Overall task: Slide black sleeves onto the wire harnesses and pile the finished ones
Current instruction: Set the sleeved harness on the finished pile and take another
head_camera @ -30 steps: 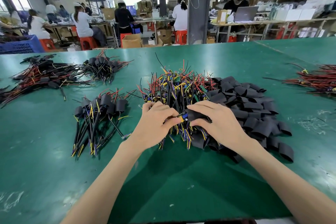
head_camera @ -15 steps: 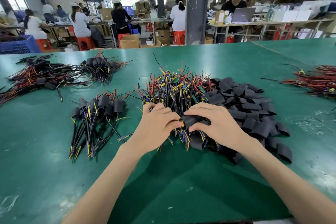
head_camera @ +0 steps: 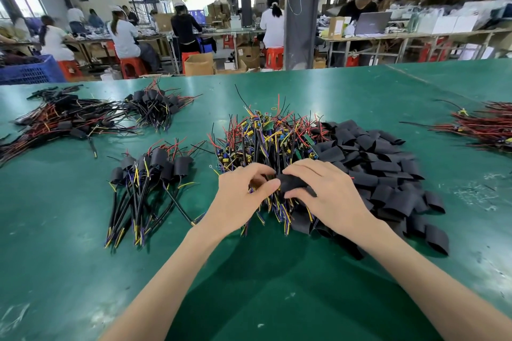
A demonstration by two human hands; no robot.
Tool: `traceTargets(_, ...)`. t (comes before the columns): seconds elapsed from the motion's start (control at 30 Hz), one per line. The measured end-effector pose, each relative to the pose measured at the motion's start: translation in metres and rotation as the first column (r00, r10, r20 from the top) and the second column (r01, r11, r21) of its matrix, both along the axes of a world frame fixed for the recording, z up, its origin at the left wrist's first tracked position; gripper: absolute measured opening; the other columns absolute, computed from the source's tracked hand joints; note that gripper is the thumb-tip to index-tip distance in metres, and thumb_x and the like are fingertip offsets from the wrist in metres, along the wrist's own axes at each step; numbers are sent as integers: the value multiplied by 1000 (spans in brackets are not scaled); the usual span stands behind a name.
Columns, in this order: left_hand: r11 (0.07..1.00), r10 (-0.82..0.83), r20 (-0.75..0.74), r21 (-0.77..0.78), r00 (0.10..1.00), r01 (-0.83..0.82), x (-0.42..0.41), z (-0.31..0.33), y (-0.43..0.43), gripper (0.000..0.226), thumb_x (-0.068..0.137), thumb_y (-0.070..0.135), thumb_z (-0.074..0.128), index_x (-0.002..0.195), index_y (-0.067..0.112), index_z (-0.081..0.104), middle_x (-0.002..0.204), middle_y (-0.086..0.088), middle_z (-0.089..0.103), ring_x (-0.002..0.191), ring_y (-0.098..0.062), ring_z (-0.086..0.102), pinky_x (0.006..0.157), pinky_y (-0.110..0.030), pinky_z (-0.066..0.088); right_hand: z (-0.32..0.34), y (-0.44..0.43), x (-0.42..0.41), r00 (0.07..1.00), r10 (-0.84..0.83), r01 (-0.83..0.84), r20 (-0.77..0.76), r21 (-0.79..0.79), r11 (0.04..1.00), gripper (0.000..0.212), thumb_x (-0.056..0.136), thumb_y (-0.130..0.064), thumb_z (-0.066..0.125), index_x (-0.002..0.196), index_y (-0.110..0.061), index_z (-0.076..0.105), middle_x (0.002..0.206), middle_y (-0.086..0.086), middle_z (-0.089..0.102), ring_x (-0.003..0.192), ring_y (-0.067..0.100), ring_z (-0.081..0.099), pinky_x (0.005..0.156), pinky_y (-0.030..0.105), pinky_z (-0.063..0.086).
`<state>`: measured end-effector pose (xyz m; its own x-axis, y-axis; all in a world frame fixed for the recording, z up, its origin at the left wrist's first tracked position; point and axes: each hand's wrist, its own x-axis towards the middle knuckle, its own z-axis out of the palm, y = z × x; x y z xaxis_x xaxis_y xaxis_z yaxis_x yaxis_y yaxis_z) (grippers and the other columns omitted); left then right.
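A heap of bare wire harnesses (head_camera: 266, 138) with small circuit boards lies at the table's middle. Right of it spreads a pile of flat black sleeves (head_camera: 388, 174). My right hand (head_camera: 327, 191) grips one black sleeve (head_camera: 291, 181) over the near edge of the harness heap. My left hand (head_camera: 243, 196) meets it from the left, thumb and fingers pinching the sleeve's left end, where a harness is mostly hidden under my fingers. Sleeved harnesses (head_camera: 149, 174) lie piled to the left.
Two more bundles (head_camera: 155, 108) (head_camera: 61, 119) lie at the back left of the green table (head_camera: 83, 271); a red-wire bundle (head_camera: 487, 127) at the far right. A blue crate (head_camera: 30, 72) stands beyond the table's left edge. People work at benches behind.
The blue and yellow harness end seen between my hands a second ago is now covered by the black sleeve. Both hands stayed at the same spot, close together.
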<state>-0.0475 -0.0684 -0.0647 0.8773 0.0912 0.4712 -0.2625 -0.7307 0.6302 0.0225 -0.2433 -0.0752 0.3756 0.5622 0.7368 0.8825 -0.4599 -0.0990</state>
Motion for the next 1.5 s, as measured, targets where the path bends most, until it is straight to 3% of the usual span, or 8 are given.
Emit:
traceTargets(0.1,999,-13,36,-49,999,15,-2,1,3,22,84,15,69,104,17,60,78,16,62,79,0,56,88,-27,42,1,0,1,998,-9,9,-56,-3,1000,32,72,-22,80,100,-12,67,98,-1,67,84,23,63,76,27,40)
traceTargets(0.3,997,2,58,-74,998,2,1,-2,5,21,79,5,72,93,2,57,85,37,56,73,2,54,74,-2,33,0,1,0,992,9,-13,-123,-31,999,33,72,-23,80,102,-13,68,102,-2,67,89,20,63,77,32,49)
traceTargets(0.4,999,-3,91,-43,996,6,-1,-3,4,31,77,14,74,100,11,53,84,24,60,83,2,51,83,-8,31,-2,2,0,987,16,-16,-161,0,1000,31,75,-26,76,102,-13,67,101,-3,66,89,19,61,76,30,47)
traceTargets(0.47,986,70,158,136,985,-92,-1,-5,8,34,73,29,74,100,19,57,97,18,57,100,-3,44,93,-22,25,-1,1,0,979,23,-13,-202,50,999,31,77,-28,73,103,-13,65,101,-3,65,90,20,61,78,35,49)
traceTargets(0.53,954,108,202,256,973,-159,1,-6,11,24,72,31,77,90,20,67,108,9,56,111,-13,39,97,-29,19,1,0,1,975,20,-2,-221,81,997,31,78,-27,74,103,-12,65,102,-2,64,90,22,61,78,39,50)
traceTargets(0.63,952,75,196,276,978,-129,3,-7,12,7,77,22,77,81,17,73,111,5,60,113,-24,44,100,-37,21,1,-1,2,967,30,-11,-251,77,997,32,77,-26,76,104,-12,65,102,-3,64,89,22,61,77,42,50)
traceTargets(0.97,955,10,213,286,977,-72,1,-5,9,14,83,27,64,80,16,73,104,5,61,107,-22,46,98,-45,27,0,-2,1,953,47,-37,-299,39,999,33,80,-27,73,109,-13,65,108,-5,63,94,17,61,81,39,49)
traceTargets(1.5,922,62,230,359,971,-145,2,-13,3,17,80,30,66,72,16,69,94,7,62,99,-19,49,96,-37,24,1,0,-1,968,99,-106,-230,-18,994,29,77,-21,75,103,-10,66,102,-3,65,88,20,60,76,40,51)
